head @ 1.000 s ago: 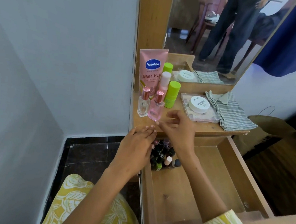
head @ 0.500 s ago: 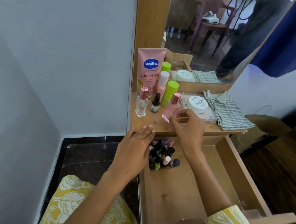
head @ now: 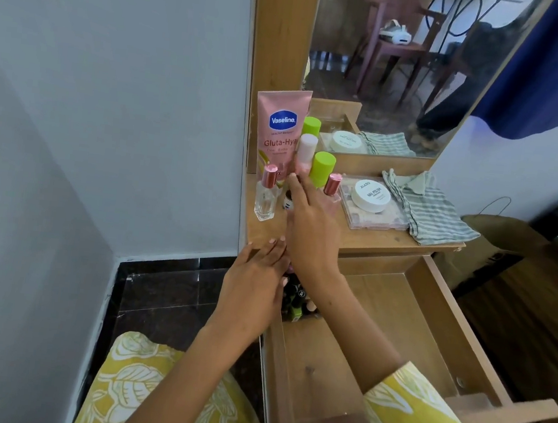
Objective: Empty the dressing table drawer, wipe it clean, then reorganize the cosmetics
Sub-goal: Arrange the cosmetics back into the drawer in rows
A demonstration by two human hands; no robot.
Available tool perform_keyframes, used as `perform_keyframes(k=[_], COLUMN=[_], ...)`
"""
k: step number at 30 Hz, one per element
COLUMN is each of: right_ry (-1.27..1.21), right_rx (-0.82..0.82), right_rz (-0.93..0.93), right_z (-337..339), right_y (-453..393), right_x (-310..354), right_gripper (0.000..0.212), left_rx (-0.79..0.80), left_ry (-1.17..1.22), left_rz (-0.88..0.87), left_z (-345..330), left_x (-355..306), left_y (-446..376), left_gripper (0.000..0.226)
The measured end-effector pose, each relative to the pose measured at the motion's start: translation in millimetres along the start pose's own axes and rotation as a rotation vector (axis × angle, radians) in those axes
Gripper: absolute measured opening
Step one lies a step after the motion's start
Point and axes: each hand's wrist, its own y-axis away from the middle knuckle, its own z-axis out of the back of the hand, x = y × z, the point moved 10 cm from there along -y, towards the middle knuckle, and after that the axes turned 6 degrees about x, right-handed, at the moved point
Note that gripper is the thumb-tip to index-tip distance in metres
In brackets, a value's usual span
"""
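Pink Vaseline tube point(head: 280, 128), lime-green caps point(head: 324, 162), grey-striped cloth point(head: 432, 212), yellow leaf-print sleeve point(head: 420, 422).

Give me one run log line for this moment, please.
right hand: reaching among bottles on tabletop | left hand: resting on table edge | drawer: open, small bottles at back-left

The left hand point(head: 256, 284) lies palm down with its fingers straight and close together, pointing away from the body; its forearm runs back toward the lower left, bare to the elbow. The right hand point(head: 310, 228) reaches further forward and crosses just over the left fingertips; its back faces up and its fingers stretch ahead, though whether the thumb pinches anything is hard to tell; a yellow patterned sleeve point(head: 420, 422) covers the right upper forearm.
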Motion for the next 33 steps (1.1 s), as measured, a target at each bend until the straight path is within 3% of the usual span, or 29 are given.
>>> perform_keyframes(k=[2, 6, 10, 18, 26, 33], right_ry=[0.007, -0.036, -0.108, -0.434, -0.327, -0.217], right_rx=[0.017, -0.145, -0.172, -0.254, -0.063, 0.233], right_rz=[-0.027, -0.022, 0.004, -0.023, -0.250, -0.409], right_z=[-4.2, 14.3, 24.3, 66.8, 60.7, 8.6], right_y=[-8.1, -4.4, 12.6, 91.1, 127.2, 139.0], right_x=[-2.4, 0.1, -4.1, -32.3, -94.0, -115.0], right_gripper=[0.049, 0.017, 0.003, 0.008, 0.017, 0.030], left_rx=[0.007, 0.004, 0.023, 0.022, 0.031, 0.035], left_ry=[0.001, 0.000, -0.009, -0.047, 0.003, 0.018], left_rz=[0.001, 0.005, 0.012, 0.023, 0.040, 0.035], left_z=[0.2, -0.5, -5.1, -7.4, -11.0, -11.2], left_x=[-0.7, 1.4, 2.2, 3.0, 6.1, 7.1], left_y=[0.1, 0.4, 0.2, 1.7, 0.9, 1.0], left_gripper=[0.045, 0.047, 0.052, 0.054, 0.054, 0.053])
